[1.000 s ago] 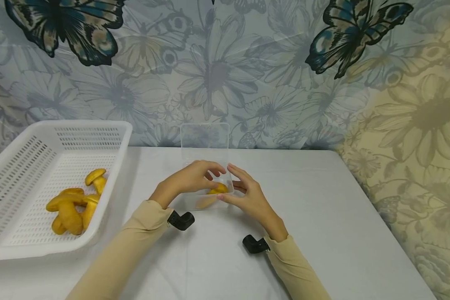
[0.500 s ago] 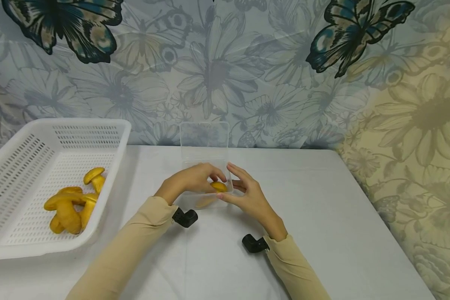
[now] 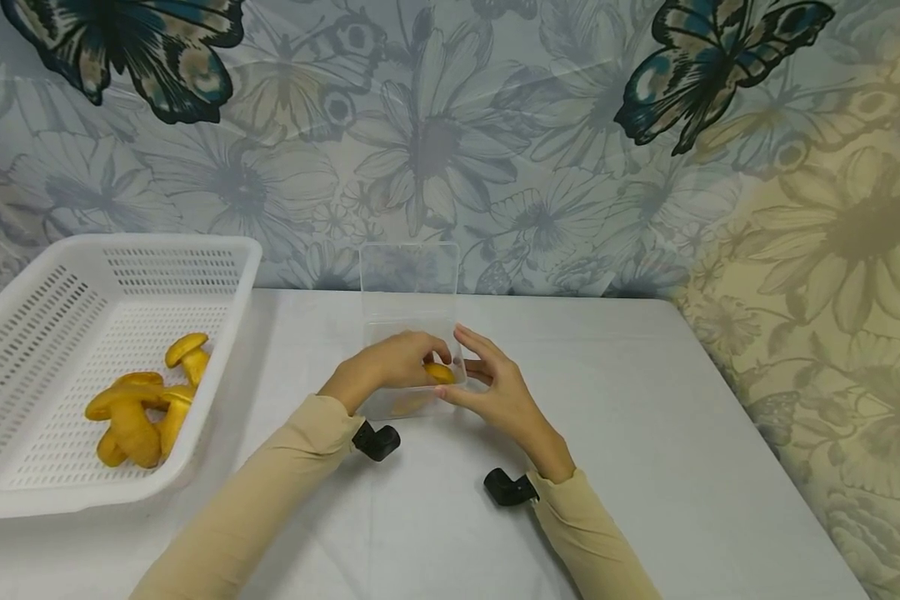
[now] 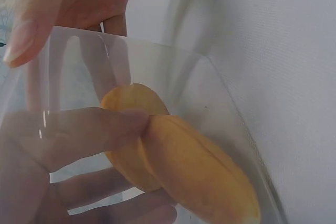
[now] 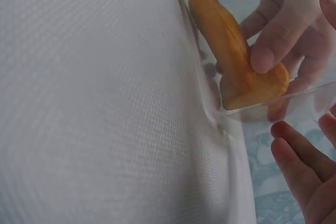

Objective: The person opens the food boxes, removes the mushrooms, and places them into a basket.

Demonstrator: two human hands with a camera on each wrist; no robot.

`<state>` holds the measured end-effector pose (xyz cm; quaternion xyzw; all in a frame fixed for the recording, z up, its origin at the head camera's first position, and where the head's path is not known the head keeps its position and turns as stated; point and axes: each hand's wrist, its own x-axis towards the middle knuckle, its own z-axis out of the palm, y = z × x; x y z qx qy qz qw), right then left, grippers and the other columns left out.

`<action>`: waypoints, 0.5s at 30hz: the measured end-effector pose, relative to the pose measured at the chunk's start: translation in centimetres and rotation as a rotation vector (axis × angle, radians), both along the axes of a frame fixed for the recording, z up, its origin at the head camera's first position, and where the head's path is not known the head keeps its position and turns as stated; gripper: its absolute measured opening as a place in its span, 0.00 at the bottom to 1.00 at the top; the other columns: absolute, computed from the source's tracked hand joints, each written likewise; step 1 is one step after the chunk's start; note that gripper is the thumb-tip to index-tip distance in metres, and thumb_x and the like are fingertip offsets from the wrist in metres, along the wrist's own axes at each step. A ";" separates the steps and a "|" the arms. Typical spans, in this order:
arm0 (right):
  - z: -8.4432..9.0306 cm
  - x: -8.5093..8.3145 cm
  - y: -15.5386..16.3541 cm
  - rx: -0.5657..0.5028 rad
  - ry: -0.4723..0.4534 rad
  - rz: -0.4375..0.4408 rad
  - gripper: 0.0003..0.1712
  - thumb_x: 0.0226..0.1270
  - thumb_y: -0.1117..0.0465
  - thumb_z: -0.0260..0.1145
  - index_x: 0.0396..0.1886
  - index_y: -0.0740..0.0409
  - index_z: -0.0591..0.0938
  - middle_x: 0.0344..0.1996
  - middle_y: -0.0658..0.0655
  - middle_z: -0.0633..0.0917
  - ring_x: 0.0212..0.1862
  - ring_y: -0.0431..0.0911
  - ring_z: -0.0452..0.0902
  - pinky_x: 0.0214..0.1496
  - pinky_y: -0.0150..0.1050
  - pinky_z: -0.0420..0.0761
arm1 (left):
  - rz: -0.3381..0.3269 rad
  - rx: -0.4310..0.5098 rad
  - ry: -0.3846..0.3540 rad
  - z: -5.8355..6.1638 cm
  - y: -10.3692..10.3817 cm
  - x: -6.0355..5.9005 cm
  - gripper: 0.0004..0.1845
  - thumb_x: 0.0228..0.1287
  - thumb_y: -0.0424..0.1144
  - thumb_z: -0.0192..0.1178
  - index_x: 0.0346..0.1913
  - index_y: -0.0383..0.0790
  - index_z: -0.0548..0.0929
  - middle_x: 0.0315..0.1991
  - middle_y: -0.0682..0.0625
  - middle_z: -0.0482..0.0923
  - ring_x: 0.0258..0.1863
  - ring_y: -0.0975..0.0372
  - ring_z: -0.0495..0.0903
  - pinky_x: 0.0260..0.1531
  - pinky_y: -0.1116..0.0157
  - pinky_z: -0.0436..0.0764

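Inside a clear plastic box (image 3: 378, 407), my left hand (image 3: 386, 364) pinches a yellow mushroom (image 3: 440, 372) between thumb and fingers. Through the box wall, the left wrist view shows its cap and thick stem (image 4: 202, 169) lying low, near the bottom. The right wrist view has the left thumb pressed on the mushroom (image 5: 223, 38). At the box's right end is my right hand (image 3: 502, 396), thumb near the front corner and fairly straight fingers along the outside of the wall. Part of the box is hidden behind the left hand.
A white perforated basket (image 3: 249, 308) on the left holds several more yellow mushrooms (image 3: 131, 421). The box's clear lid (image 3: 408, 268) stands raised at the back. Behind the white table (image 3: 645, 417) hangs a cloth (image 3: 555, 150) printed with flowers and butterflies.
My left hand has moved slightly right and lower into the box, and the mushroom has shifted a little with it. The right hand has stayed nearly still.
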<state>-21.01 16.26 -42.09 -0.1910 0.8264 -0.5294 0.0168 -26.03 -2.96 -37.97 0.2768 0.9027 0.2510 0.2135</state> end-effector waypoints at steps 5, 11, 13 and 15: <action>0.0 0.1 0.0 -0.005 -0.014 0.001 0.47 0.58 0.57 0.77 0.75 0.49 0.65 0.77 0.50 0.62 0.63 0.55 0.78 0.68 0.47 0.76 | 0.017 0.034 0.038 0.0 -0.1 0.2 0.20 0.64 0.40 0.67 0.58 0.42 0.82 0.54 0.44 0.83 0.53 0.54 0.81 0.55 0.57 0.82; 0.0 0.0 -0.1 0.007 -0.012 -0.008 0.48 0.57 0.57 0.77 0.76 0.53 0.65 0.76 0.49 0.62 0.62 0.55 0.78 0.68 0.47 0.77 | 0.035 0.073 0.058 0.7 -0.6 0.5 0.21 0.64 0.36 0.65 0.61 0.41 0.80 0.54 0.42 0.82 0.49 0.55 0.80 0.51 0.60 0.82; 0.0 0.0 0.0 0.008 -0.012 -0.012 0.48 0.57 0.57 0.77 0.75 0.52 0.65 0.76 0.48 0.63 0.62 0.55 0.79 0.68 0.46 0.77 | 0.031 0.087 0.067 1.0 -0.8 0.6 0.22 0.65 0.35 0.63 0.62 0.41 0.80 0.54 0.42 0.82 0.49 0.55 0.80 0.51 0.60 0.81; 0.0 0.0 0.0 0.006 -0.013 -0.016 0.48 0.57 0.56 0.77 0.75 0.51 0.65 0.76 0.48 0.63 0.62 0.55 0.79 0.68 0.47 0.77 | 0.024 0.103 0.082 1.3 -1.0 0.7 0.22 0.65 0.34 0.62 0.63 0.40 0.79 0.54 0.43 0.82 0.50 0.54 0.80 0.52 0.59 0.81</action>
